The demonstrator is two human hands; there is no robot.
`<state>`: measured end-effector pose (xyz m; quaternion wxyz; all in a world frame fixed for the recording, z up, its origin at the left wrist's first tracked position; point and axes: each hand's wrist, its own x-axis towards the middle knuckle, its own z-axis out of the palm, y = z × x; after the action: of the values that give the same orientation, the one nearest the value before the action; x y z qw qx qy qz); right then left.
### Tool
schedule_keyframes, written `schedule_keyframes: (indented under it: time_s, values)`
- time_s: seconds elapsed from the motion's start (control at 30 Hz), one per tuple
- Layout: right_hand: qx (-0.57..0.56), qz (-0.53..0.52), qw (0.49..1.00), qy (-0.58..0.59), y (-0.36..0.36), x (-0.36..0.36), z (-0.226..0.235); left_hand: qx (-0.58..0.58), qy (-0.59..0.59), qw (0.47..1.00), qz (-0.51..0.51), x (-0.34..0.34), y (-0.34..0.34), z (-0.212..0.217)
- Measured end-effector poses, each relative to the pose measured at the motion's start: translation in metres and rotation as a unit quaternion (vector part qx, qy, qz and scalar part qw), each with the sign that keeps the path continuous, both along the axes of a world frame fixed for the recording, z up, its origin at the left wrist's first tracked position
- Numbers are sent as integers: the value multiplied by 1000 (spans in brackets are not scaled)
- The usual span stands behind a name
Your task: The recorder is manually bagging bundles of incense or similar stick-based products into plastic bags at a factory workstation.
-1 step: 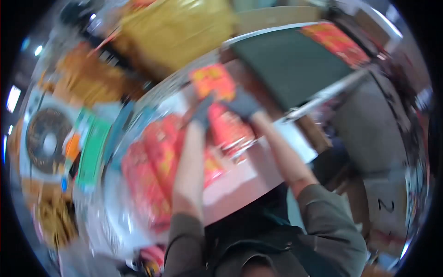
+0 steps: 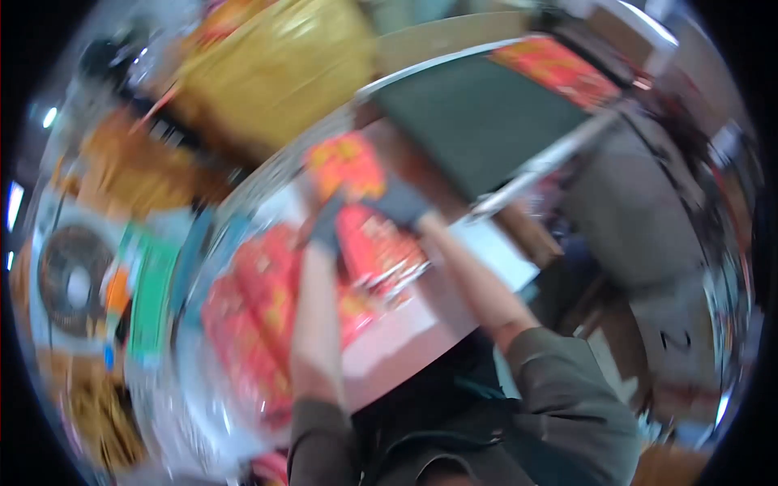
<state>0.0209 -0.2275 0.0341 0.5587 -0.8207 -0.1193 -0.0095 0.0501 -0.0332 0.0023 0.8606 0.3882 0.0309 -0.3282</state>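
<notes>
Both hands wear dark grey gloves and meet near the middle of the view, over a table. My left hand [image 2: 327, 223] and my right hand [image 2: 401, 200] are closed on a red-and-yellow patterned packet [image 2: 347, 162], gripping its near end. Directly below the hands lies a red pack [image 2: 374, 247] in shiny clear film; blur hides whether it joins the held packet. More red packs [image 2: 251, 304] in clear plastic lie left of my left forearm. The fingertips are blurred.
A dark green board [image 2: 486, 117] with a pale rim spans the far right, a red patterned sheet [image 2: 559, 69] at its end. A large yellow wrapped bundle [image 2: 279, 77] stands at the far left. Leftward are a fan [image 2: 77, 283] and a green tray [image 2: 154, 300]. Grey cartons [image 2: 640, 211] stand right.
The whole view has shifted, so most things appear farther left and the hands slightly lower. Both hands keep their hold on the packet.
</notes>
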Motion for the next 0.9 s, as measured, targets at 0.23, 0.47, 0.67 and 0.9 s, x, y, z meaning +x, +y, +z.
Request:
schedule_keyframes:
  time_s: [0.23,0.47,0.67,0.9]
  values:
    - [79,88,974,192,-41,-166,15,235,-89,964,81,-204,-35,29]
    - [111,126,967,189,-63,-301,-8,407,-409,805,-137,-307,-43,76]
    - [71,93,993,8,-43,-251,88,273,-313,905,96,-290,-43,124]
    - [70,77,982,-155,-65,-201,108,269,-488,831,-7,-238,-48,147]
